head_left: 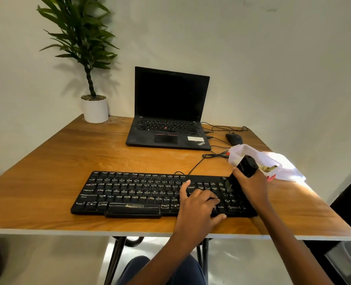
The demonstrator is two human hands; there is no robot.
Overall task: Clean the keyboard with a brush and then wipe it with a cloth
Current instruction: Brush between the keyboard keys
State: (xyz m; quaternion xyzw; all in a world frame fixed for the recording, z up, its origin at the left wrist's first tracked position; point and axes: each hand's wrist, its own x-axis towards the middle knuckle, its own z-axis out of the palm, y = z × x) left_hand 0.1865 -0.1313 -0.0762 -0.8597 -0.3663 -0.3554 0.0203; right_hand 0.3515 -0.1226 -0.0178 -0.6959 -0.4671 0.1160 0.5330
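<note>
Brush [247,166] — inside right grip [251,185]

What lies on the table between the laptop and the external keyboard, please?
In the head view, the wooden table between the laptop and the keyboard is mostly bare; only a black cable crosses it at the right.

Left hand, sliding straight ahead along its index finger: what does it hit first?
Likely the cable looped just beyond the far edge of the keyboard; the laptop lies further on. Depth unclear.
</note>
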